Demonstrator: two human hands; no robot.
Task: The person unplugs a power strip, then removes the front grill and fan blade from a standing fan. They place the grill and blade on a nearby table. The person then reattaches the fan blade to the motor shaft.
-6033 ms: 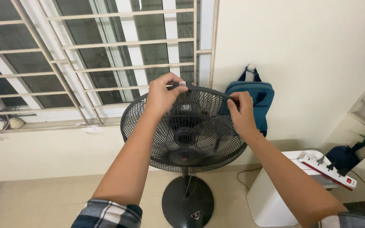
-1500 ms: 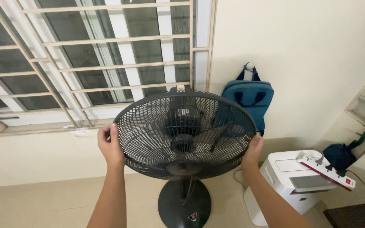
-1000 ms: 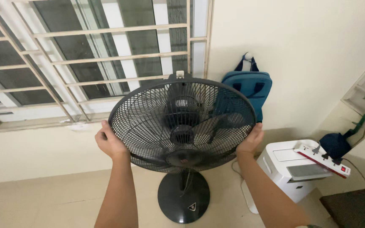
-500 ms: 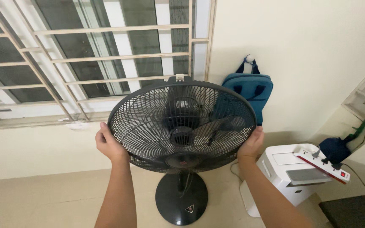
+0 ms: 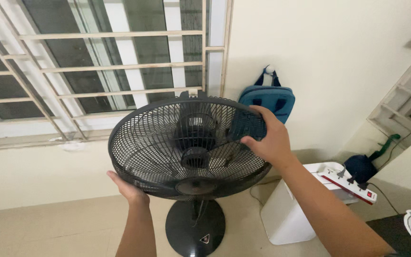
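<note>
Black pedestal fan [image 5: 191,147] is seen standing on the tiled floor [image 5: 48,228] before a barred window [image 5: 96,62], its round base [image 5: 195,228] planted below. The front grille [image 5: 153,143] is seen tilted up toward the camera, in place over the blades and motor hub.

Left hand [image 5: 127,188] is cupped under the lower left rim of the grille, palm up, fingers hidden behind the cage; contact with the rim is clear, but a closed grip cannot be told. Right hand [image 5: 268,138] is laid on the upper right rim, fingers [image 5: 250,141] curled over the edge and onto the mesh, closed on the grille.

Judged from the frame: the grille appears seated on the fan all round, no gap showing at the rim; a small light clip [image 5: 192,93] is seen at the top edge. The work reads as handling or checking of the guard, far along or only just begun; which cannot be settled here.

Nearby are noted a blue bag [image 5: 267,97] hung on the wall, a white box-shaped unit [image 5: 291,214] at right, and a power strip [image 5: 346,183] resting on top of it.
</note>
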